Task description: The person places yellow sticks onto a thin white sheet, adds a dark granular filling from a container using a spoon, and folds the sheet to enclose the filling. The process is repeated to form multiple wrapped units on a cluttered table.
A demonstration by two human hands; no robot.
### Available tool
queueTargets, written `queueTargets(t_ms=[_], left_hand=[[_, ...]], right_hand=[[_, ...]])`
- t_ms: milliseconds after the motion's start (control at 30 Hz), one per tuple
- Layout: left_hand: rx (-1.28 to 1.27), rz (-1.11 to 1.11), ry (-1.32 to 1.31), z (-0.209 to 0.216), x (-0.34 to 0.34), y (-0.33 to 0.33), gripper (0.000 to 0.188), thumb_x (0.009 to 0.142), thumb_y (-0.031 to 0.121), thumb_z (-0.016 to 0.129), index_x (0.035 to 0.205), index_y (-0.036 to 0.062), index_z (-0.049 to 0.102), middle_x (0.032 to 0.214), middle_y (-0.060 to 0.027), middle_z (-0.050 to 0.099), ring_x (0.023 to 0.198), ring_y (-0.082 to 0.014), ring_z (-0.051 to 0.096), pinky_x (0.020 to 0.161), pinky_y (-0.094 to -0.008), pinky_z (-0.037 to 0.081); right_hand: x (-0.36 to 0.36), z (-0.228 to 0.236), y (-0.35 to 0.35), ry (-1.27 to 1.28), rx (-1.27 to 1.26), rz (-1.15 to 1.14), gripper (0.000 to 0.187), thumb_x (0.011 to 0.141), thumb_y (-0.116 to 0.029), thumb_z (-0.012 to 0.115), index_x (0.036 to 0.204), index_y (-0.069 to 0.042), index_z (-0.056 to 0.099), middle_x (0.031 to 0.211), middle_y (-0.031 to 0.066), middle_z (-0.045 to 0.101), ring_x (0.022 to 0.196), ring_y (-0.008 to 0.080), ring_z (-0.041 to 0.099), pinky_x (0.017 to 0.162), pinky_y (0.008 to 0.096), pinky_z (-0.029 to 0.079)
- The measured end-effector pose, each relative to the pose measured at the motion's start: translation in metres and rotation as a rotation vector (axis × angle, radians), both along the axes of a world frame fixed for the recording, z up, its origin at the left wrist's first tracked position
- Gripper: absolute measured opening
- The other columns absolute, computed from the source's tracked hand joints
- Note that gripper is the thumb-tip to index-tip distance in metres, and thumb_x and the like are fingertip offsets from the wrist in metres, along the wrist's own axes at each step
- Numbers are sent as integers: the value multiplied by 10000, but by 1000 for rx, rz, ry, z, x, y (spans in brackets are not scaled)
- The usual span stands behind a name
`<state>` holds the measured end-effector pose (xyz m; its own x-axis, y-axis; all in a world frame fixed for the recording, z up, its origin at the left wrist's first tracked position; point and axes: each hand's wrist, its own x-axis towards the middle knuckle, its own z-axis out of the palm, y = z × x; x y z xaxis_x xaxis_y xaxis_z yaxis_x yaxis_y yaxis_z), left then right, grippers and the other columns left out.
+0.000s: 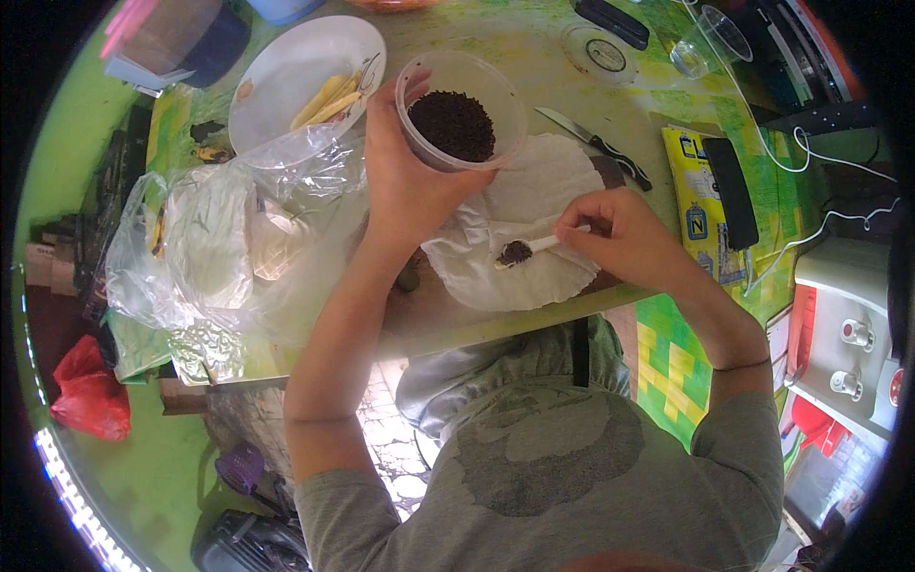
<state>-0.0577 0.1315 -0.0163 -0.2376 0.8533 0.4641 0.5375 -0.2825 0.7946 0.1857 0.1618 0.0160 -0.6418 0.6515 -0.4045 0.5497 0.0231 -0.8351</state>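
My left hand is wrapped round a clear round plastic tub, raised above the table and tilted toward me. Dark brown sprinkles fill its lower part. In my right hand, the fingers pinch the handle of a small white spoon. A heap of dark sprinkles lies at the spoon's far end, low over a thin white round wrapper sheet. A pale yellow edge shows beside that heap; I cannot tell what it is. The sheet is wrinkled near the spoon.
A white plate with yellow banana pieces stands at the far left. Clear plastic bags spread before it. Beyond the sheet lies a black-handled knife. A clear cup, a round lid and white cables are at right.
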Motion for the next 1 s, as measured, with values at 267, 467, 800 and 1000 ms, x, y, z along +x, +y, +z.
queueTargets(t_ms=[267,467,800,1000], left_hand=[[-7,-2,-12,0,2,0,1007,550,137,946,1337,-47,345,1346,-201,498,1251,-302,522,1064,-398,441],[-17,-7,17,-1,0,0,988,554,133,943,1326,-46,353,1345,-201,495,1249,-306,521,1058,-397,444],[-10,-5,15,-1,1,0,1001,554,143,947,1333,-46,347,1330,-201,500,1244,-310,521,1054,-397,446],[-16,-11,16,-1,1,-1,1001,564,162,944,1341,-45,348,1335,-206,500,1255,-313,516,1059,-399,440]], right_hand=[[1,3,0,-6,35,1,123,890,-108,674,905,13,690,747,-49,605,609,-2,465,519,198,366],[2,9,-3,-34,-8,-15,135,911,-126,666,899,7,680,744,-48,600,604,-2,487,489,192,370],[5,11,-3,-5,136,-7,174,844,-168,670,862,1,707,684,39,652,569,72,522,528,271,415],[6,12,-4,-39,90,-27,183,844,-172,674,879,4,712,704,43,666,583,72,544,535,269,429]])
